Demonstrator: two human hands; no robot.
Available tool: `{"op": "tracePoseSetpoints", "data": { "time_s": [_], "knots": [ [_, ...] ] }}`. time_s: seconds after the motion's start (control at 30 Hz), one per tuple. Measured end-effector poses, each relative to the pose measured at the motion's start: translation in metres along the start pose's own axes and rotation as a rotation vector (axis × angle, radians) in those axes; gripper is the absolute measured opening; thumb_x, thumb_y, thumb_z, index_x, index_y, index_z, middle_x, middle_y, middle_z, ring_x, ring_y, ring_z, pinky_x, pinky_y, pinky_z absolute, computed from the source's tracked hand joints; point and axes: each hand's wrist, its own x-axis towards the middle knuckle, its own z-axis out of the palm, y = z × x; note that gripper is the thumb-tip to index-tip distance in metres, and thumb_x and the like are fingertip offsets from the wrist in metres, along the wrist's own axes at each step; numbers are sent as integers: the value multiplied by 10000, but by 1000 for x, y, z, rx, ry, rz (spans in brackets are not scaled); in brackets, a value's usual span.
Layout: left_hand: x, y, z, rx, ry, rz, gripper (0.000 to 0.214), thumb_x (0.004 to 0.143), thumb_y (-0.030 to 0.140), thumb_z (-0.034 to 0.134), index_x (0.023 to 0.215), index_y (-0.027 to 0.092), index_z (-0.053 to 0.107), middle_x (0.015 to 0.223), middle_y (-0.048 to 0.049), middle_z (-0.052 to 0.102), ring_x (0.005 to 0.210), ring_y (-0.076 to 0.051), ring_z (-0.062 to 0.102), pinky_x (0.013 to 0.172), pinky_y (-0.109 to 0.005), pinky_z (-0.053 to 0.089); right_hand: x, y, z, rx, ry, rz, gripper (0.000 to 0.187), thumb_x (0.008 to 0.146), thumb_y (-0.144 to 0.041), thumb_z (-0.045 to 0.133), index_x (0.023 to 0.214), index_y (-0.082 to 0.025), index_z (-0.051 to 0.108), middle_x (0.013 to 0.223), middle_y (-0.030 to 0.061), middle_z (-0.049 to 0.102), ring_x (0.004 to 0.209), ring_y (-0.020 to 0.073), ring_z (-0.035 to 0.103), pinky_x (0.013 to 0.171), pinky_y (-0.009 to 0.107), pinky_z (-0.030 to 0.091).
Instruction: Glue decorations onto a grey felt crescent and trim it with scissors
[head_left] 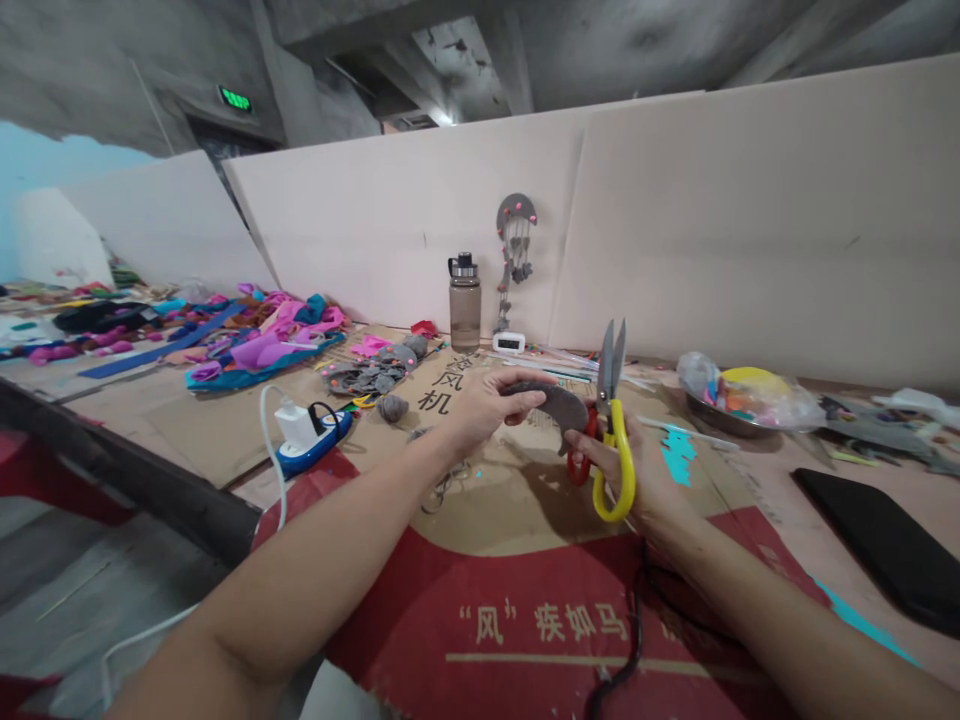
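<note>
A grey crescent-shaped piece, apparently felt (559, 403), is held up above the cardboard. Its left end is pinched between the thumb and fingers of my left hand (499, 402). My right hand (615, 455) is closed around scissors (614, 420) with one red and one yellow handle. Their blades point up and stand slightly apart, clear of the grey piece. The thumb of my right hand touches the lower right end of the piece; whether fingers behind it grip it too is hidden.
Under my hands lies printed cardboard (525, 580). Behind stand a water bottle (465, 305), a small white digital clock (508, 343) and a hanging grey moon ornament (516, 215). Left are a power strip (311, 445) and colourful scraps (270, 330); right, a bowl (731, 418) and black phone (881, 545).
</note>
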Motion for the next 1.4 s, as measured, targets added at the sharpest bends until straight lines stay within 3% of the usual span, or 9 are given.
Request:
{"op": "tracePoseSetpoints", "data": {
  "time_s": [0.2,0.3,0.47,0.53,0.63,0.83,1.07,1.2,1.4],
  "knots": [
    [-1,10,-3,-113,-90,-76,412,674,363,844,1015,155,740,677,-10,637,582,-85,548,552,-223,369,0,-3,2,-49,16,23,612,536,-475,885,969,-212,541,636,-65,586,465,107,525,442,241,433],
    [-1,7,1,-231,-29,-75,453,617,309,885,1000,143,708,697,-20,666,616,-111,607,575,-232,417,-1,0,2,-64,-20,-4,521,576,-466,867,874,-220,518,595,-72,557,448,100,503,438,238,420],
    [-1,-12,14,-468,139,-114,345,555,256,917,723,115,651,628,11,621,560,-64,556,580,-212,424,-4,4,3,-93,-76,-39,460,611,-460,849,833,-216,528,593,-53,566,472,108,513,463,247,428],
    [-1,-19,18,-518,171,-147,340,542,249,922,713,116,660,659,-1,644,576,-72,562,610,-233,447,-5,3,5,-101,-103,-47,451,626,-460,839,855,-214,538,589,-49,575,470,112,514,465,251,428],
    [-3,-21,21,-482,143,-147,343,561,258,913,793,113,707,742,-33,687,620,-89,575,602,-238,423,-8,2,8,-85,-125,-51,464,618,-443,839,883,-217,533,575,-61,566,450,108,494,442,246,412],
    [-7,-12,25,-391,59,-75,284,568,292,881,695,117,697,620,-2,607,528,-71,483,551,-236,356,-10,3,10,-71,-151,-15,430,626,-330,809,919,-224,513,550,-89,532,407,94,457,387,222,371],
    [-13,-10,25,-372,-32,-65,297,609,320,809,819,115,763,712,-30,639,572,-76,466,562,-232,362,-13,-2,15,-108,-148,12,382,631,-330,754,920,-218,530,554,-84,544,392,90,438,368,226,369],
    [-13,-7,26,-360,-8,-58,318,616,317,848,857,134,752,761,-17,653,558,-59,466,546,-220,358,-15,-7,16,-119,-136,-59,366,628,-317,754,903,-221,533,546,-79,547,419,93,463,413,223,389],
    [-12,-3,29,-332,66,-61,366,548,309,917,752,125,675,689,12,617,561,-55,494,529,-201,351,-17,-12,17,-141,-96,-90,404,620,-331,767,936,-222,541,549,-77,551,416,103,461,447,246,399]
  ]
}}
